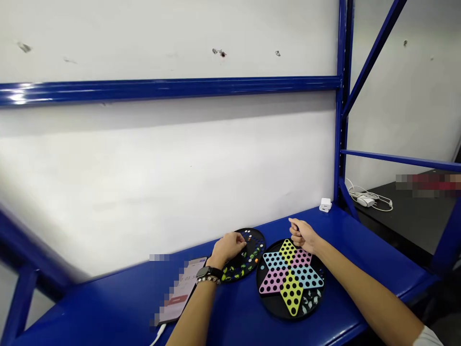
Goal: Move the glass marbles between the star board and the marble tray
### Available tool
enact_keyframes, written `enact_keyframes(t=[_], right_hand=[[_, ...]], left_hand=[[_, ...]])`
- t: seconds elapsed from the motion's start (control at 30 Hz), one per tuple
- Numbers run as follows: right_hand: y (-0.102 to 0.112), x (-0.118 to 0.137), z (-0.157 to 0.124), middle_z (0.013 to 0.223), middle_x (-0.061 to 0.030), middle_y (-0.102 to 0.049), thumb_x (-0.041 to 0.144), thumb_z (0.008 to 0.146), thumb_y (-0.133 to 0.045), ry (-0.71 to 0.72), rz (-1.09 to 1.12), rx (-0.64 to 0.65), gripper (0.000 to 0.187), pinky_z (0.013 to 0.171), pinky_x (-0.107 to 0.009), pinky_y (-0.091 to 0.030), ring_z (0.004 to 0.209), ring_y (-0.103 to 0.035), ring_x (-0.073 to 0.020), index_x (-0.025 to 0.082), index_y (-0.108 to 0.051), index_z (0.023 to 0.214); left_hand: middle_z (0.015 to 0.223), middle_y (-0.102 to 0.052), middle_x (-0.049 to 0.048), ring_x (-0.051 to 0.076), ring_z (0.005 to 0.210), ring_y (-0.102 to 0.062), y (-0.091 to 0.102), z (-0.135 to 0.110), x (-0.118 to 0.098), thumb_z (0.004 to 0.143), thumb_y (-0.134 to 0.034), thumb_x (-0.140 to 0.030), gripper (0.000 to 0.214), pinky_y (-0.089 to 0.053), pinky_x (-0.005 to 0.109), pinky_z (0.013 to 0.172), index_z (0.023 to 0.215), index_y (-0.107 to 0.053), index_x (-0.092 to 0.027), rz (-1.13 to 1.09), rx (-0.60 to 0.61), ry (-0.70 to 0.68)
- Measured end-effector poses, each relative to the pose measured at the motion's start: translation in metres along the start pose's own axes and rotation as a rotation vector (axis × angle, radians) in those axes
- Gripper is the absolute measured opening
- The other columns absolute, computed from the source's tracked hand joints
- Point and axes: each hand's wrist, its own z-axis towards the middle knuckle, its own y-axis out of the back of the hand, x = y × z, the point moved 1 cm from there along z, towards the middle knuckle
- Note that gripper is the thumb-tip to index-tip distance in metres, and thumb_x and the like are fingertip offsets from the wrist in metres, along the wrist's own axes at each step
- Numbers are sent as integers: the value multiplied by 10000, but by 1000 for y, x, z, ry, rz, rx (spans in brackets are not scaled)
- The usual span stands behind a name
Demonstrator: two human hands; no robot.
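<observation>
My left hand (227,247), with a dark watch and a beaded bracelet at the wrist, hangs over a round black tray (260,235) of small coloured marbles (251,256). Its fingers are bent together, and whatever they pinch is hidden. Above the far edge of a star-shaped Chinese checkers board (288,269) is my right hand (303,236), curled closed with the thumb on top; I cannot see what lies inside it. The board has yellow, pink and blue points with black holes and rests on another round black tray (270,307). Pale marbles (311,302) lie beside its points.
A phone (183,288) with a white cable lies left of the trays on the blue table (118,307). A white charger plug (325,205) stands at the back right. Blue frame posts (340,144) rise there, and a black surface (396,206) with cables lies beyond.
</observation>
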Motion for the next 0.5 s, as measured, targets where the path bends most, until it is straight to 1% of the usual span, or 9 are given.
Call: enact_keyframes(t=[0.13,0.27,0.4,0.5], right_hand=[[1,0,0,437,113,-281,413,851,-605,3,-3,-5,410,347,-186,-107,348,-145,-27,211,-344,608],[3,-2,2,445,113,-280,422,848,-610,8,-14,4,409,347,-187,-115,352,-146,-27,211,-350,613],[4,-4,4,448,113,-276,422,844,-619,7,-18,4,413,348,-189,-106,352,-146,-27,210,-356,606],[5,-5,4,451,111,-281,429,840,-625,11,-21,7,415,349,-190,-109,353,-154,-29,209,-363,605]], left_hand=[[910,-751,61,220,852,-689,-2,3,6,769,-603,-335,199,-459,254,679,863,-724,-208,-30,22,-4],[817,-741,40,201,773,-684,-2,6,19,768,-579,-369,215,-454,245,631,797,-712,-202,-82,56,-25],[771,-741,18,184,723,-683,-4,8,31,749,-575,-392,246,-476,235,626,787,-723,-199,-146,94,-68],[790,-753,27,195,746,-691,-5,10,34,739,-579,-402,276,-496,244,654,826,-737,-193,-177,100,-94]])
